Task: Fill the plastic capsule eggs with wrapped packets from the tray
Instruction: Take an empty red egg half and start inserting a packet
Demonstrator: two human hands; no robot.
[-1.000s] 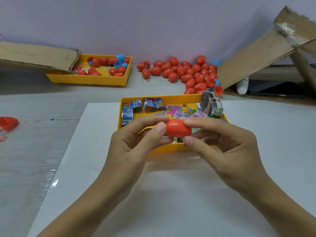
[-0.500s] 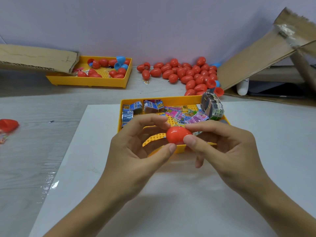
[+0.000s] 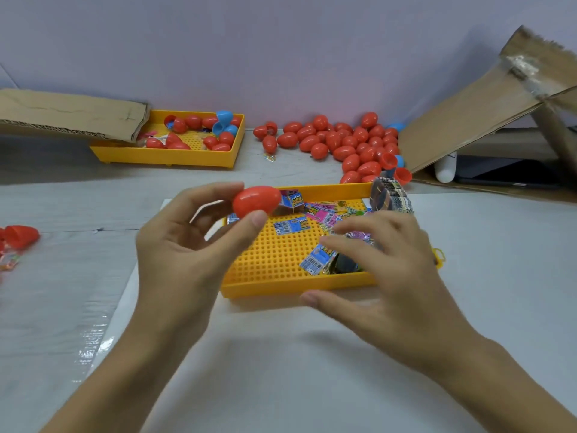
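Head view: my left hand holds a closed red egg above the packet tray while my right hand reaches into it.

I see the white sheet (image 3: 281, 370) spread on the table with the near yellow tray (image 3: 281, 289) on it, wrapped packets (image 3: 324, 214) scattered over its far and right parts. A cardboard flap (image 3: 468, 114) leans at far right, and a pile of red eggs (image 3: 346, 142) lies by the wall beside a second yellow tray (image 3: 162, 157) holding more shells. My left hand (image 3: 187, 254) pinches the red egg (image 3: 256, 200) between thumb and fingertips, raised over the near tray's left rear corner. My right hand (image 3: 384, 270) hovers with fingers loosely spread over the packets at the tray's right side, thumb outside its front wall, gripping nothing that I can see.
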